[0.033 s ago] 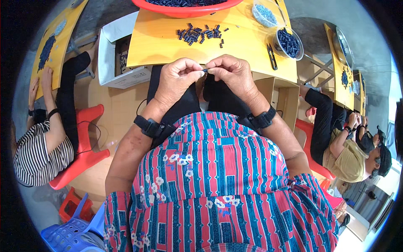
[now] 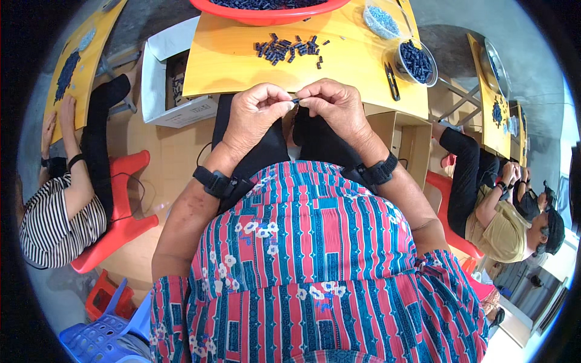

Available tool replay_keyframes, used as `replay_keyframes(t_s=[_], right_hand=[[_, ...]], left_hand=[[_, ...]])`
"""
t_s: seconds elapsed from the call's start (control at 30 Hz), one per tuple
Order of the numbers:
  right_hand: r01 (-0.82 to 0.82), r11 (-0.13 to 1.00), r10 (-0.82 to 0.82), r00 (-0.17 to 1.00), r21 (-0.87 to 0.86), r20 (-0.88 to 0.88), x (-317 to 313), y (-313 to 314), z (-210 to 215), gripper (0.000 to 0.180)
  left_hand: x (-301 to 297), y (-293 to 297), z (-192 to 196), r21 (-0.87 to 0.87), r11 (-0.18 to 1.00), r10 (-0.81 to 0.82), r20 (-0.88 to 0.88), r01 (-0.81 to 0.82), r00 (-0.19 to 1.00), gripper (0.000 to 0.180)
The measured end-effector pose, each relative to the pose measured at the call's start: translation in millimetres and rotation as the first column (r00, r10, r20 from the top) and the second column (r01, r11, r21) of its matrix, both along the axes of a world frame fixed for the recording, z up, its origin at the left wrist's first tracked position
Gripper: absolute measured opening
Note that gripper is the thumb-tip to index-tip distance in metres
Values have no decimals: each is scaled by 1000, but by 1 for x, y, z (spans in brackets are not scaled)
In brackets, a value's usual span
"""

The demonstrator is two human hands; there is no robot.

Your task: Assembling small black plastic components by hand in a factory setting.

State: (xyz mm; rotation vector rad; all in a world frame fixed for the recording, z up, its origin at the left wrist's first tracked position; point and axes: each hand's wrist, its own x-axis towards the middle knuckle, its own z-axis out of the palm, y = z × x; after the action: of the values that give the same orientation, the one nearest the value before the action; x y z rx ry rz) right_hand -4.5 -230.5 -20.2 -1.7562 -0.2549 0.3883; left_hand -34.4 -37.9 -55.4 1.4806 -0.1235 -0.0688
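My left hand (image 2: 259, 113) and my right hand (image 2: 334, 107) meet just in front of the table's near edge, above my lap. Between their pinched fingertips is a small dark blue plastic piece (image 2: 296, 101), mostly covered by the fingers. Both hands are closed on it. On the yellow table (image 2: 230, 72) beyond lies a loose pile of similar small dark pieces (image 2: 284, 50). A pair of black thread snips (image 2: 392, 81) rests on the table to the right, beside a clear tub (image 2: 416, 62) full of dark pieces.
A red basin (image 2: 272, 12) of dark pieces stands at the far edge, with a clear tub of pale blue bits (image 2: 382, 23) to its right. A white box (image 2: 175, 72) sits left of the table, a cardboard box (image 2: 402, 139) beneath its right side. Other people work at tables on both sides.
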Motion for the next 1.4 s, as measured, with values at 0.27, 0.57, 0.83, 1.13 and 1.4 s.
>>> replay_keyframes(t_s=[0.27,0.57,0.83,1.13,1.4], right_hand=[[11,999,-9,999,39,-47,-1,0,-2,11],[-44,980,105,942,-195,318,-1,1,-8,10],[-80,960,183,904,-267,387,-1,4,-5,13],[349,850,-201,907,-394,370,28,-26,-22,10],[540,745,-299,795,-392,527,66,-43,-30,15]], left_hand=[[1,-1,-5,-62,998,-11,-18,10,1000,11],[-1,-3,-10,-150,988,-58,-154,35,986,12],[0,2,-8,97,986,-126,-75,133,989,10],[-1,9,-16,378,924,-9,173,-58,985,10],[-2,9,-14,328,944,-15,113,-23,993,12]])
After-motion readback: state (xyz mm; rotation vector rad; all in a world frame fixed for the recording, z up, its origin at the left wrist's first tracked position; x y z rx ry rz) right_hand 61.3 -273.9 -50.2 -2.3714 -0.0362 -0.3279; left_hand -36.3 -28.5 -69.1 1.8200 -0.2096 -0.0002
